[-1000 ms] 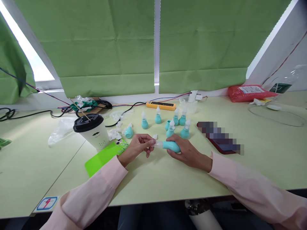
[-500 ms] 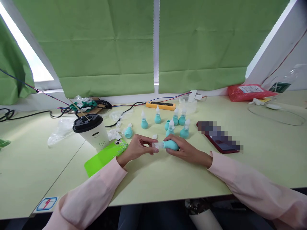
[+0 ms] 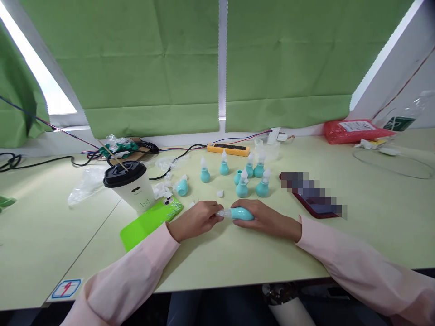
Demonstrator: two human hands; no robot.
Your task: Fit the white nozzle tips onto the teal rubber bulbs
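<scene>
The right hand [image 3: 264,217] grips a glossy turquoise rounded bulb [image 3: 242,213]; the left hand [image 3: 198,220] pinches its clear plastic nozzle [image 3: 225,213].

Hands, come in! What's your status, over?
Right grip around blue-green bulb. Left grip on its clear nozzle. Small whitish piece lies just beyond, not in the way.

Clear nozzle [image 3: 226,213], outer end hidden.

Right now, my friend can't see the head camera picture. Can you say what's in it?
Above a pale table, a person's right hand grips a teal bulb while the left hand pinches its clear tip. More teal bulbs sit beyond, most with pointed tips. A lidded cup stands on the left, and a phone lies on the right.
</scene>
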